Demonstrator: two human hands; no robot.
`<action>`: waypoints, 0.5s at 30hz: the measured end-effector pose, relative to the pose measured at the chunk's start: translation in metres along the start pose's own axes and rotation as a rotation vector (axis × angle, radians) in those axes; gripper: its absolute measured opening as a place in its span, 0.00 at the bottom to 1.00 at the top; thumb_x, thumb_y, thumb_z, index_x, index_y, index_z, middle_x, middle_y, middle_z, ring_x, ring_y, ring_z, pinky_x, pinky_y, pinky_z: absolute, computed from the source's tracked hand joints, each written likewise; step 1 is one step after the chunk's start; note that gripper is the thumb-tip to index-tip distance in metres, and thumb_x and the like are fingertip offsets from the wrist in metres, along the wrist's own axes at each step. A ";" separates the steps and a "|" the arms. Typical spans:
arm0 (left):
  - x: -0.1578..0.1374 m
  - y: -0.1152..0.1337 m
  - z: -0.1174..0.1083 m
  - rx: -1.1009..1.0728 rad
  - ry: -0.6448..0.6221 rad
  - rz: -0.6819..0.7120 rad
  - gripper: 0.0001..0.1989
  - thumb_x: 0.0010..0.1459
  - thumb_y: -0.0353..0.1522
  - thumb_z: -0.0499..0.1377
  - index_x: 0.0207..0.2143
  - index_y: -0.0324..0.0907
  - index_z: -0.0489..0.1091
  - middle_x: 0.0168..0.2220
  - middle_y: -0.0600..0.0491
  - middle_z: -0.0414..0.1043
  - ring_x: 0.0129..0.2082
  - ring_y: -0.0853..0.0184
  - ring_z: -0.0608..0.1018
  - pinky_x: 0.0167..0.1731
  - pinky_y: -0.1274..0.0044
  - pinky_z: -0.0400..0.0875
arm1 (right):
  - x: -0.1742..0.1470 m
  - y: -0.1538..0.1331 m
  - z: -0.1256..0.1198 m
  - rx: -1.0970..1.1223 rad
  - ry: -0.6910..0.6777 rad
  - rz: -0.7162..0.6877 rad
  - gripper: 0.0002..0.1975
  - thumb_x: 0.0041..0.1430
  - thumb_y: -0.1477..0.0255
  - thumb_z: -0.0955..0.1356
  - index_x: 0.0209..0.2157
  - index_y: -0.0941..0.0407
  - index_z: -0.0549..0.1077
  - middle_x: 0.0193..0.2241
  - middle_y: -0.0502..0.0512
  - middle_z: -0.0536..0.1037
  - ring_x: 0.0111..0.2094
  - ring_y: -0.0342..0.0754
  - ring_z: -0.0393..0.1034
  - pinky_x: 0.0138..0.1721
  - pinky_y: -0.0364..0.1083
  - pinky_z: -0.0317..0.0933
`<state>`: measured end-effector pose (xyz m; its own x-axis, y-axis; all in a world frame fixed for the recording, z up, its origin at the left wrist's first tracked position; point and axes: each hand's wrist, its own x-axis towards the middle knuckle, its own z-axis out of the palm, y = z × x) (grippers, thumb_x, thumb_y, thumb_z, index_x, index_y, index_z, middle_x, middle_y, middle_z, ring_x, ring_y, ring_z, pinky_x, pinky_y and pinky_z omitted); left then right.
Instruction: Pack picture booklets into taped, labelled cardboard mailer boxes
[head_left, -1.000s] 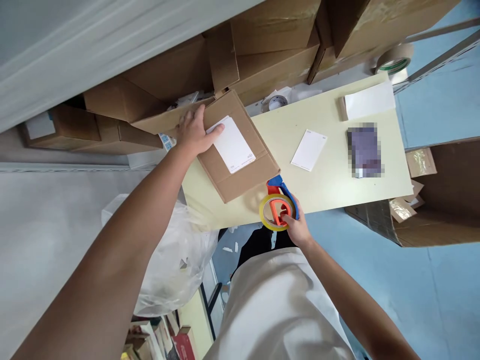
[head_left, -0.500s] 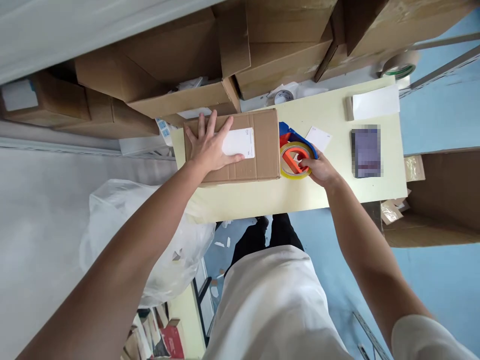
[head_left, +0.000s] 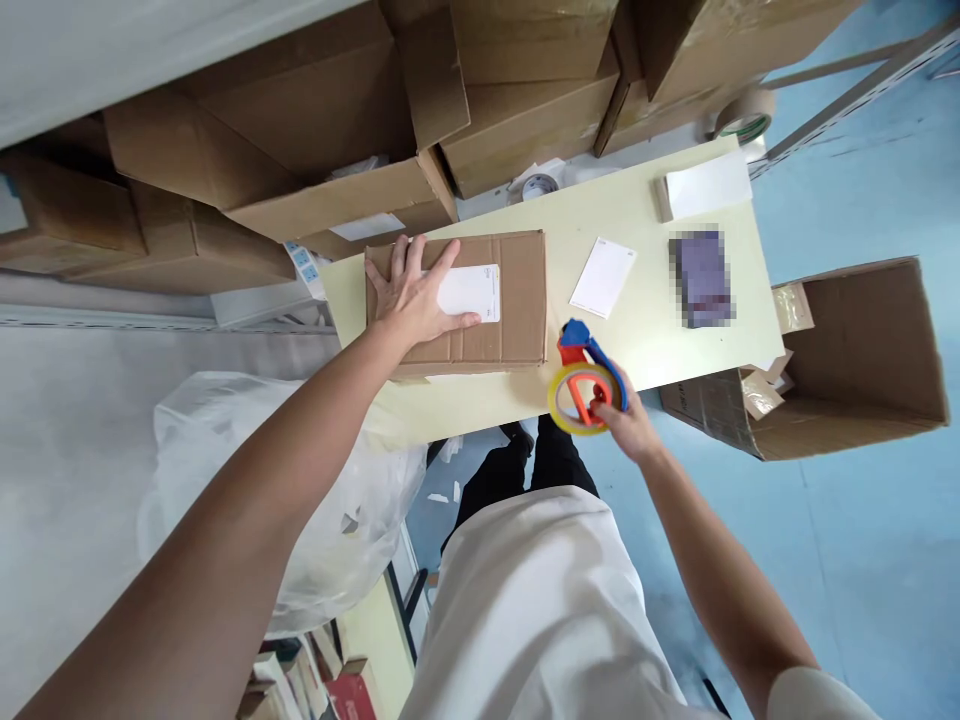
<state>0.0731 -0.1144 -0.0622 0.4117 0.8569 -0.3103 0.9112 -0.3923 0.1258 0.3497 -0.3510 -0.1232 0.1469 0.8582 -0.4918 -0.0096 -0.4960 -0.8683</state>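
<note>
A person in a white top leans a spread left hand on a cardboard box at a table, palm down and thumb over a white label, apparently to stop both from shifting; whether the label is stuck down cannot be told. The right hand curls round a tape dispenser, fingers through its orange hub, a grip that seems to leave the blue-and-red head free to point forward. The dispenser hangs at the table's near edge, apart from the box's right side, with room to swing. The box's far left corner crowds an open carton behind; a strip of tabletop runs along its near side, and more lies rightward, before a white card.
</note>
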 end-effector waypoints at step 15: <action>-0.044 0.002 -0.012 -0.002 0.013 -0.313 0.49 0.49 0.57 0.53 0.67 0.49 0.38 0.61 0.37 0.54 0.60 0.39 0.58 0.54 0.53 0.52 | 0.031 -0.011 0.074 0.174 0.121 -0.053 0.39 0.46 0.72 0.65 0.61 0.51 0.51 0.52 0.57 0.70 0.50 0.55 0.66 0.52 0.57 0.61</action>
<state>0.0572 -0.1488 -0.0375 0.1112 0.9400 -0.3225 0.9938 -0.1080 0.0278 0.2816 -0.3092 -0.1340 0.2695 0.8553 -0.4426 -0.1678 -0.4109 -0.8961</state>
